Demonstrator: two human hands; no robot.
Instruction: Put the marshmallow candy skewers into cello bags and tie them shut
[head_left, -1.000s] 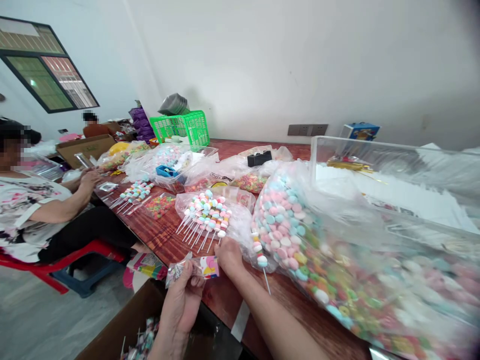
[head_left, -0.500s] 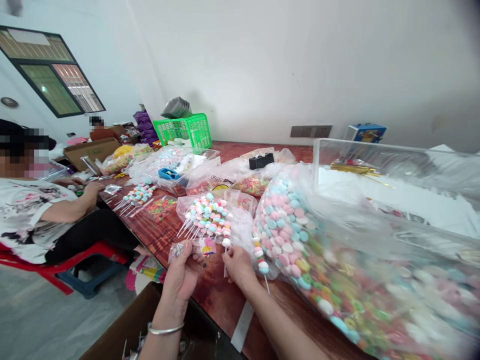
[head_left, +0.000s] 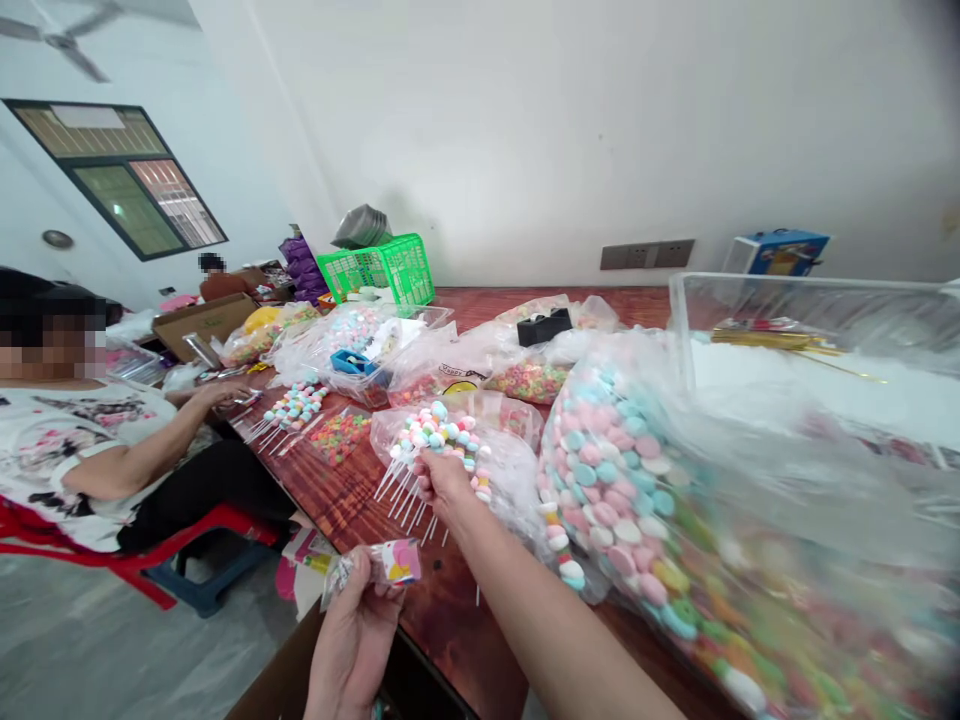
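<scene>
My left hand [head_left: 358,610] is closed on a clear plastic packet [head_left: 390,565] with a pink, white and yellow print, held over the table's front edge. My right hand [head_left: 444,485] reaches over a pile of candy skewers [head_left: 435,430], fingers curled at the sticks of one skewer; the fingertips are partly hidden. Pastel marshmallow pieces and coloured rings are threaded on the white sticks, which point toward me. One separate candy skewer [head_left: 562,545] lies right of my forearm, against the big bag of marshmallows [head_left: 600,470].
A co-worker [head_left: 112,450] sits at left beside more skewers [head_left: 296,405]. Bags of gummy rings [head_left: 525,380], a blue tape dispenser [head_left: 352,362], a black dispenser [head_left: 544,327] and a green basket [head_left: 409,270] stand behind. At right is a clear bin [head_left: 679,310] with gold ties [head_left: 765,338].
My right hand has moved forward and left, from a stick at the front of the pile onto the pile. My left hand has dropped lower with the packet. The view has shifted somewhat.
</scene>
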